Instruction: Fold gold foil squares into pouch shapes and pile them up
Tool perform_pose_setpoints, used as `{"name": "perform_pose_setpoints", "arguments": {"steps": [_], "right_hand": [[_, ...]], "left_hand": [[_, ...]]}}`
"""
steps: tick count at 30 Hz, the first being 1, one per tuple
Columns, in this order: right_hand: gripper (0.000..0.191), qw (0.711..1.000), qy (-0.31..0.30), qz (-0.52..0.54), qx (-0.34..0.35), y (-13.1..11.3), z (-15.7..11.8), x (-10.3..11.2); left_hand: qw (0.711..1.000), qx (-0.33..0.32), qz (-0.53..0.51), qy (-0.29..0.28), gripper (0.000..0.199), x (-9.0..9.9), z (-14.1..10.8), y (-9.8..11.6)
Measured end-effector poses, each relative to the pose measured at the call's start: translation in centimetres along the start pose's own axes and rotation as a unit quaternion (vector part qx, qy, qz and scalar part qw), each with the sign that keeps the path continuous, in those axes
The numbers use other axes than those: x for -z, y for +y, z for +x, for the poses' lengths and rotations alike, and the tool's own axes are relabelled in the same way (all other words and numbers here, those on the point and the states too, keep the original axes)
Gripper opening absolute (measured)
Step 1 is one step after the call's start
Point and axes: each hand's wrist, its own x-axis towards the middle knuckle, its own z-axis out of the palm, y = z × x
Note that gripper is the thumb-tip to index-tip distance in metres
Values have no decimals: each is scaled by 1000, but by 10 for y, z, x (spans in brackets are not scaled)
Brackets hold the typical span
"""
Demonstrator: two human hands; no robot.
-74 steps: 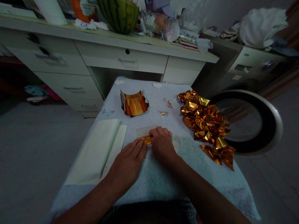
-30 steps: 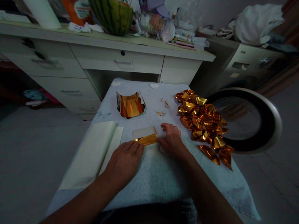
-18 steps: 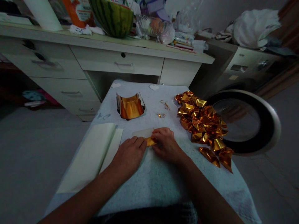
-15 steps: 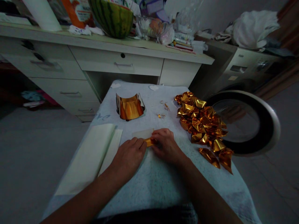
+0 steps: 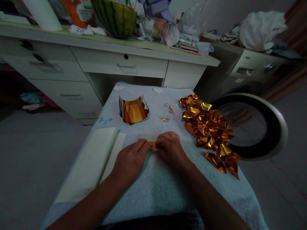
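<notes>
Between my two hands, over the middle of the cloth-covered table, is a narrow strip of gold foil paper (image 5: 152,145), folded or rolled. My left hand (image 5: 131,159) pinches its left end, and my right hand (image 5: 170,147) has its fingers closed on the right end. Just behind the strip, a pale sheet (image 5: 148,136) shows, partly covered by the hands. To the left lies a stack of pale yellow paper (image 5: 91,163). A curved stack of gold foil sheets (image 5: 134,110) stands farther back. On the right is a heap of folded gold foil pieces (image 5: 206,124).
Small gold scraps (image 5: 165,119) lie behind my hands. Beyond the table (image 5: 153,198) stands a white desk (image 5: 144,51) with a cut watermelon (image 5: 117,22) and plastic bags on top. At the right, a washing machine has its round door (image 5: 275,127) swung open.
My left hand has shifted slightly, its thumb side now higher on the foil. The gold strip looks narrower, and less of the pale sheet behind it shows.
</notes>
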Motion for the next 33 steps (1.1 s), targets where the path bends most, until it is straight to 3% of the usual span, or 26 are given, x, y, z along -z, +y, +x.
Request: {"name": "perform_pose_setpoints", "arguments": {"steps": [2,5,10,14,18,25,33], "right_hand": [[16,1000,27,-11,4,0,0,0],[12,997,66,-37,29,-1,-2,3],[14,994,36,-82,63,-5,-11,6],[15,994,-31,-69,85,-6,-18,3],[18,995,-56,-22,74,-4,-21,1],[14,997,-43,50,43,0,-20,2],[15,998,-36,38,26,-1,-21,2]], "left_hand": [[997,8,-52,51,28,-1,0,0],[989,29,-129,69,29,2,3,2],[980,35,-198,2,27,2,2,1],[986,7,-158,-57,27,-3,-2,-3],[994,20,-94,-54,25,-1,-2,-1],[973,-13,-221,-71,23,-10,0,2],[973,-14,-219,-73,11,-12,2,2]]}}
